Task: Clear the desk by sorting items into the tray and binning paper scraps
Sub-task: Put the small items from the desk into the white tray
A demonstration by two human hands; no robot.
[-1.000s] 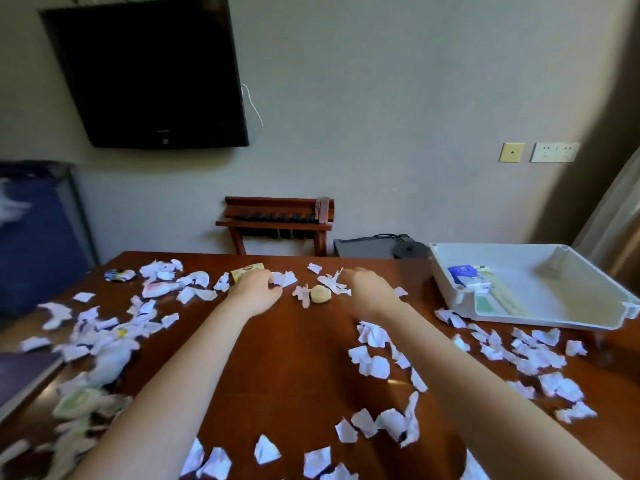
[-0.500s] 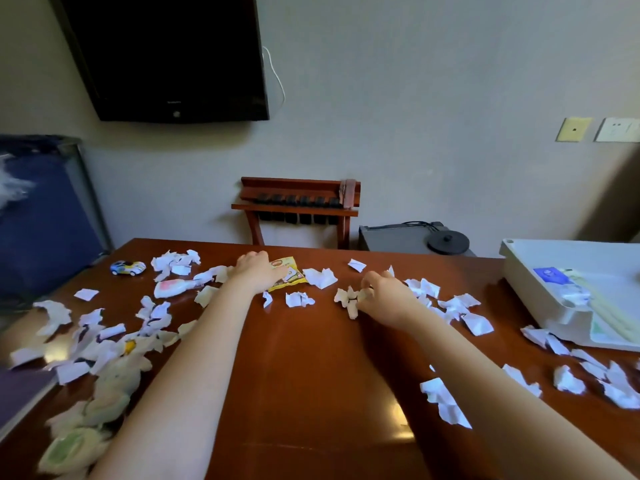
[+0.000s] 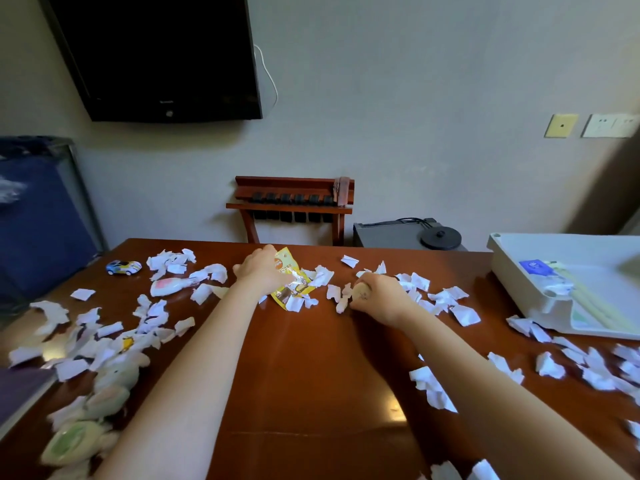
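My left hand (image 3: 265, 271) grips a yellow snack packet (image 3: 289, 282) near the far middle of the brown desk (image 3: 311, 368). My right hand (image 3: 379, 296) is curled round a small tan round object (image 3: 362, 292), with white paper scraps (image 3: 337, 296) beside it. Torn paper scraps (image 3: 446, 301) lie all over the desk. The white tray (image 3: 509, 271) stands at the right edge and holds a blue card (image 3: 535, 266) and other flat items.
A small toy car (image 3: 123, 267) and a white-pink tube (image 3: 171, 285) lie at the far left. A pale plush toy (image 3: 86, 424) lies at the near left. A wooden rack (image 3: 294, 202), a dark box with a kettle base (image 3: 440, 237) and a wall television stand behind.
My left hand has drawn the yellow packet toward me and lifted its edge. My right hand has closed round the tan round object. The view shifted left, pushing the tray toward the right edge.
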